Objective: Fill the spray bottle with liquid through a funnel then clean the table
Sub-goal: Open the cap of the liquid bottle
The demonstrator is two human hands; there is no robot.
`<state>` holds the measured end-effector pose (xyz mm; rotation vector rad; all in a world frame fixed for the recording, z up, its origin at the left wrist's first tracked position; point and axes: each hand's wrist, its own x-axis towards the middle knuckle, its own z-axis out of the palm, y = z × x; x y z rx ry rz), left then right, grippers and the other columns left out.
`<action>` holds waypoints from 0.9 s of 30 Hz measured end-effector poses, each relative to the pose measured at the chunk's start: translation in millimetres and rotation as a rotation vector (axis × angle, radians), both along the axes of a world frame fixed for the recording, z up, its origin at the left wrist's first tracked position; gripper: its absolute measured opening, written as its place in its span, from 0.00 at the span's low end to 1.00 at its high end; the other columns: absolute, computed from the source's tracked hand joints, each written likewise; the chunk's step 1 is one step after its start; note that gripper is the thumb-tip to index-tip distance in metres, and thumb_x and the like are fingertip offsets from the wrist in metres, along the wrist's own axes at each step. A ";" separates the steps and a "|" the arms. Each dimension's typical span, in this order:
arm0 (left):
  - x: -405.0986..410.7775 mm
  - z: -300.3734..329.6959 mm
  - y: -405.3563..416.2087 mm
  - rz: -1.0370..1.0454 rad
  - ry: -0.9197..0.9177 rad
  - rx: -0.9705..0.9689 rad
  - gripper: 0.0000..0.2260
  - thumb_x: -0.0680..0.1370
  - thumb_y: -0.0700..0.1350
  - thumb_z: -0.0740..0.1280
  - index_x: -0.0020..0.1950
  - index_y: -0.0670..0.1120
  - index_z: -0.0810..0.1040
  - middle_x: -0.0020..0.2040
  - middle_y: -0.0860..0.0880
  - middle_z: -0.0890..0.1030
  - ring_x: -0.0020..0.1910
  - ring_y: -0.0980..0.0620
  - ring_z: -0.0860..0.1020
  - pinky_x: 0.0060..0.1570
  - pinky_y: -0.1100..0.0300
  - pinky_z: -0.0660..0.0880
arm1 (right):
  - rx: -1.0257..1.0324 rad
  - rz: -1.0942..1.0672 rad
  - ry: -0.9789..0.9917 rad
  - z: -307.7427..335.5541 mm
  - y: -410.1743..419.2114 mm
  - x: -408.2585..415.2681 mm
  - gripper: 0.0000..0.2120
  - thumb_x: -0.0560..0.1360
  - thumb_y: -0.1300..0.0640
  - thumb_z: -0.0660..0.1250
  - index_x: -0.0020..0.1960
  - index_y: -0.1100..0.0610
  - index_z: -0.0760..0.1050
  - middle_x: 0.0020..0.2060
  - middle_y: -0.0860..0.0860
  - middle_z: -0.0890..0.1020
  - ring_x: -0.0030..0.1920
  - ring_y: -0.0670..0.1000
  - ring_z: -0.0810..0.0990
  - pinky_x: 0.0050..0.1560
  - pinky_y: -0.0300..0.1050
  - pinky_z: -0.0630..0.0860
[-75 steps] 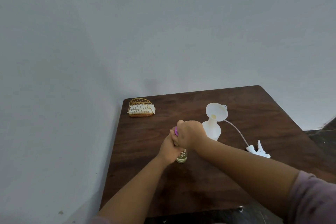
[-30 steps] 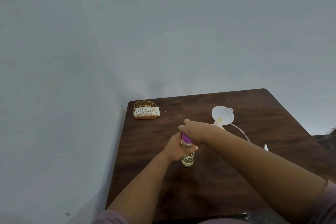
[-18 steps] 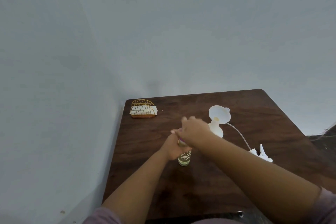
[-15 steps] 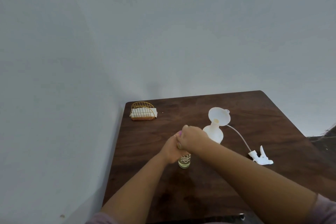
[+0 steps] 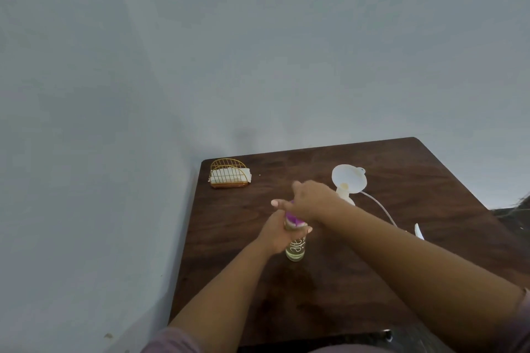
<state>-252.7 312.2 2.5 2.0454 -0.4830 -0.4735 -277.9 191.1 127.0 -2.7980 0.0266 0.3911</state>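
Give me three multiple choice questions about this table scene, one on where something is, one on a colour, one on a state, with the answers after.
1. Where is the gold wire napkin holder?
A. far left corner of the table
B. near right corner
C. under the funnel

2. What colour is the small bottle's cap?
A. green
B. purple
C. black

3. How is the funnel placed?
A. lying flat on the table
B. held in the right hand
C. seated in the white spray bottle's neck

Answers: 1 A, it sits by the wall corner. 2 B, purple shows between the hands. 3 C, its spout enters the white spray bottle.
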 end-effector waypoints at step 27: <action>-1.1 -1.7 -1.5 0.034 -0.033 0.099 0.25 0.72 0.40 0.74 0.66 0.40 0.71 0.58 0.48 0.77 0.56 0.53 0.75 0.60 0.54 0.75 | 0.092 0.368 -0.020 -10.9 -1.9 -8.1 0.13 0.70 0.55 0.73 0.53 0.47 0.76 0.56 0.47 0.72 0.59 0.50 0.68 0.53 0.45 0.73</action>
